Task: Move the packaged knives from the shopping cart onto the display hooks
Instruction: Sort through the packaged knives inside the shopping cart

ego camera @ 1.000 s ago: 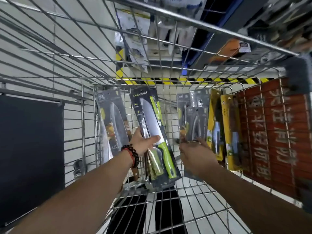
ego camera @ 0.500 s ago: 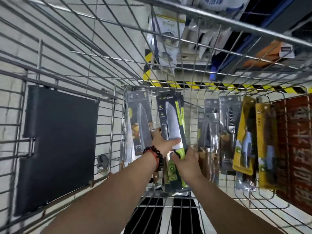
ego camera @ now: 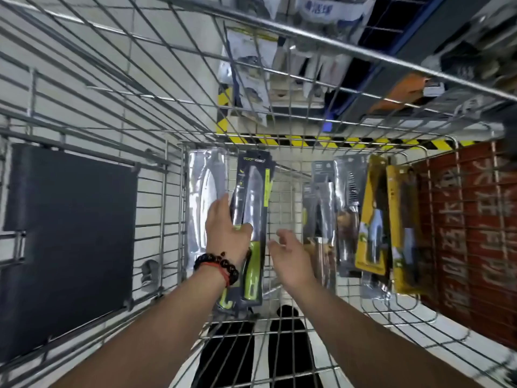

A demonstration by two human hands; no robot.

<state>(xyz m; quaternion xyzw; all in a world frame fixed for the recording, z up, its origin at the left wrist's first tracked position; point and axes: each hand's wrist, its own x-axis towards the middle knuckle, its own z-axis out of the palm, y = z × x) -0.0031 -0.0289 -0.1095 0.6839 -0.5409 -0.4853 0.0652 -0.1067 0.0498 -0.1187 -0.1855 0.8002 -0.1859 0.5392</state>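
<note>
Your left hand (ego camera: 228, 233) grips the green-handled knife pack (ego camera: 251, 228) about its middle, thumb across the front and fingers behind it, and the pack stands nearly upright in the shopping cart (ego camera: 307, 42) with its long axis running away from you: hang-tab end far and high, green handle low by your wrist. That axis is what the coming move turns on, since the tab is the end that has to meet a display hook, and it already points out of the basket. Your right hand (ego camera: 291, 254) is released, fingers loosely spread and holding nothing, just beside the pack's right edge and between it and the row of other packaged knives (ego camera: 372, 219) leaning against the far wire wall. So the left hand is on the pack in hand, while the right is the nearer one to the remaining row (the silver pack (ego camera: 205, 203) sits left of your left hand). The display hooks themselves seem to lie beyond the cart's far rim, though the blur there leaves that uncertain.
</note>
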